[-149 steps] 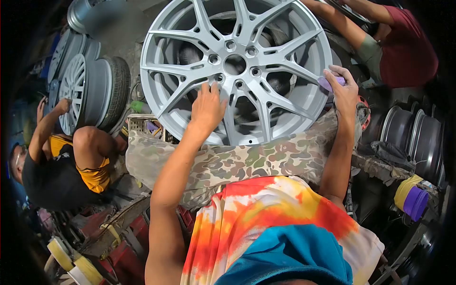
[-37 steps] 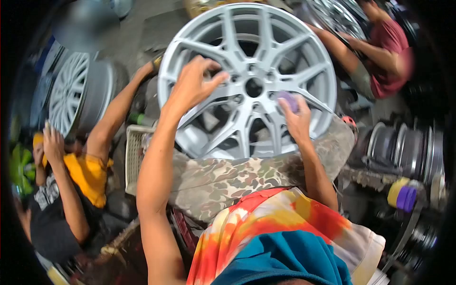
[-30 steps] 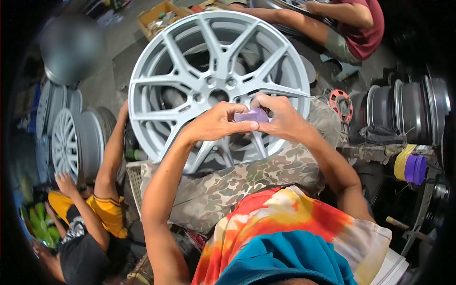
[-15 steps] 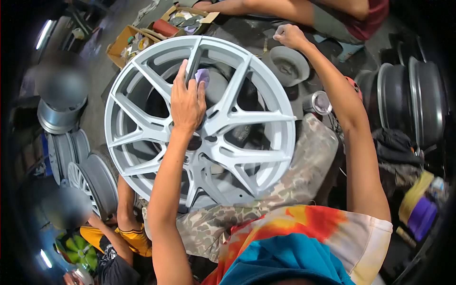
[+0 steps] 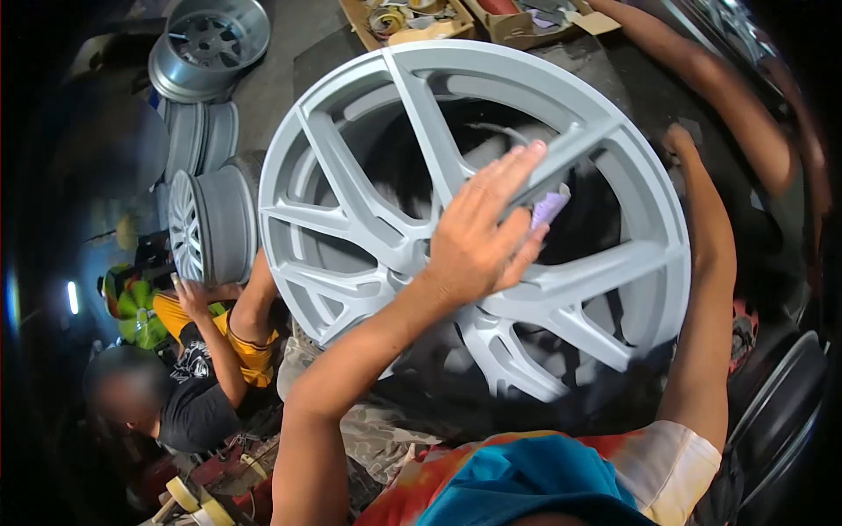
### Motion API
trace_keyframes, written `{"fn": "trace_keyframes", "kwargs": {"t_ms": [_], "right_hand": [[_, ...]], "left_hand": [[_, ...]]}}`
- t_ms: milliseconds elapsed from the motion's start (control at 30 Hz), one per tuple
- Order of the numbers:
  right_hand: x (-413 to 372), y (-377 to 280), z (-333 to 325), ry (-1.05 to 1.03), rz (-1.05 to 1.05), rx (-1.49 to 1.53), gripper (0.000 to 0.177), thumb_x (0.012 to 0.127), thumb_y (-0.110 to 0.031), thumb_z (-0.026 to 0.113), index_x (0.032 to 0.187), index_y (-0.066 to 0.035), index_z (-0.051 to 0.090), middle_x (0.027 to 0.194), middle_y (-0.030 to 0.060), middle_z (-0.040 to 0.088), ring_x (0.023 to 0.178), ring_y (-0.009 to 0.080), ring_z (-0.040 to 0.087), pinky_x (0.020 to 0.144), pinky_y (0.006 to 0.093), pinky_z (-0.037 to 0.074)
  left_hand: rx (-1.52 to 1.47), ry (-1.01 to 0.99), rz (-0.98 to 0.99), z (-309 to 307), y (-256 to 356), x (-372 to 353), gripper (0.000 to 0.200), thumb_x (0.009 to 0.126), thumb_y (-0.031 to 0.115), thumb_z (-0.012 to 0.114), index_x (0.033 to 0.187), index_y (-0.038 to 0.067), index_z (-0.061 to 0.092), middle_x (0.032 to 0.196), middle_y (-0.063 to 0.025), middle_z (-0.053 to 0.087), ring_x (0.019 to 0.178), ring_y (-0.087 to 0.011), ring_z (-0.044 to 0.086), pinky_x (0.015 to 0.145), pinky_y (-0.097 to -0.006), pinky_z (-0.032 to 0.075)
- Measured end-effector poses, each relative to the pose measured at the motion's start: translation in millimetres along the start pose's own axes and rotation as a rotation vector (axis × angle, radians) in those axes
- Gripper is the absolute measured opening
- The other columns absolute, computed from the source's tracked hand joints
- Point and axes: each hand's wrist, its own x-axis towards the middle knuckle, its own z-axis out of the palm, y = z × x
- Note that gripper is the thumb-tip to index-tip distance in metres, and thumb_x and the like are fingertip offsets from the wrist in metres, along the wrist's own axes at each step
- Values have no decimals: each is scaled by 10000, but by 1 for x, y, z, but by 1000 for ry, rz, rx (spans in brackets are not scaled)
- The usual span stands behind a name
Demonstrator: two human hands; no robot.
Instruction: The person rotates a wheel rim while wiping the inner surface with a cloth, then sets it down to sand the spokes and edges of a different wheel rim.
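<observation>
A large light grey multi-spoke wheel rim (image 5: 421,180) lies face up and tilted in front of me. My left hand (image 5: 487,223) rests across an upper-right spoke with its fingers stretched along it. Between thumb and fingers it holds a folded piece of purple sandpaper (image 5: 550,206), whose edge shows beside the spoke. Out past the rim's upper right edge is my right hand (image 5: 681,140), small and blurred. Its fingers look curled in, and anything they hold is hidden.
Cardboard boxes (image 5: 412,33) with tape rolls and scraps stand behind the rim. More wheels (image 5: 215,219) are stacked at the left, near a seated person in yellow shorts (image 5: 250,351). Another person's arm (image 5: 710,79) reaches in at upper right. Dark wheels (image 5: 781,412) stand at lower right.
The view has swung, and the rim appears larger and farther right. My left hand has passed from the top spoke to the upper-right one. My right hand appears lower, nearer the rim.
</observation>
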Motion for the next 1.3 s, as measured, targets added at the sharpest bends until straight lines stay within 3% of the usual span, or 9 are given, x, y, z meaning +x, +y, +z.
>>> {"fn": "trace_keyframes", "kwargs": {"t_ms": [333, 400, 500, 533, 600, 767, 1000, 1133, 1300], "right_hand": [[-47, -29, -31, 295, 305, 354, 547, 934, -203, 639, 1407, 22, 479, 1314, 259, 637, 1201, 433, 636, 989, 511, 518], [-1, -1, 0, 299, 118, 196, 514, 898, -242, 655, 1338, -5, 535, 1303, 258, 642, 1194, 437, 638, 994, 508, 523], [-108, -18, -79, 207, -361, -155, 318, 898, -197, 572, 1163, -68, 691, 1237, 223, 676, 1138, 406, 660, 937, 509, 545], [-102, -15, -70, 251, -254, 129, 304, 919, -210, 548, 1127, -53, 704, 1225, 244, 670, 1133, 431, 641, 942, 508, 532], [-160, -1, -90, 544, -606, 174, 255, 931, -158, 526, 1074, 0, 666, 1082, 256, 645, 974, 456, 587, 888, 524, 482], [-291, 16, -165, 747, -531, 385, 218, 970, -175, 554, 1054, 17, 613, 896, 199, 619, 804, 365, 571, 758, 460, 460], [-503, -91, -227, 749, -398, 928, 357, 1078, -281, 528, 1271, -3, 641, 1000, -8, 660, 707, 38, 453, 629, 214, 413], [-534, -212, -204, 646, -615, 795, 310, 1047, -163, 577, 1299, 3, 647, 1175, 77, 643, 875, 103, 625, 750, 241, 546], [-553, -380, -180, 480, -823, 937, 298, 943, -101, 692, 1235, -44, 702, 854, 18, 623, 726, 95, 571, 667, 258, 467]], "left_hand": [[-1, 34, -1, -2, 3, 1, 229, 735, 90, 755, 708, 0, 546, 1430, -266, 540, 1255, -413, 598, 1002, -457, 518], [-28, 70, -1, -1, 4, 1, 228, 754, 88, 767, 731, 8, 554, 1439, -250, 533, 1255, -403, 598, 989, -456, 523], [-30, 127, 2, -3, 8, 0, 216, 808, 111, 754, 758, 10, 570, 1445, -230, 530, 1239, -388, 599, 988, -460, 517], [-28, 136, 6, -4, 9, -1, 216, 819, 121, 751, 761, 9, 574, 1445, -225, 531, 1234, -381, 599, 990, -461, 513], [-38, 195, 14, -4, 9, -3, 206, 832, 135, 743, 781, 6, 592, 1444, -210, 534, 1222, -371, 599, 1001, -457, 500], [-184, 333, 13, -2, 8, -6, 192, 829, 151, 733, 807, 3, 611, 1375, -189, 570, 1144, -373, 606, 958, -449, 502], [-663, 292, -223, -82, 28, -34, 148, 814, 62, 636, 920, -22, 575, 957, -197, 649, 850, -423, 629, 751, -489, 493], [-532, 347, -515, -155, 18, -67, 291, 866, 53, 591, 1138, 56, 488, 842, -235, 664, 824, -489, 653, 726, -548, 488], [-183, 273, -717, -182, -10, -134, 285, 899, 154, 603, 1143, 8, 587, 1020, -258, 657, 888, -467, 670, 793, -539, 534]]}}
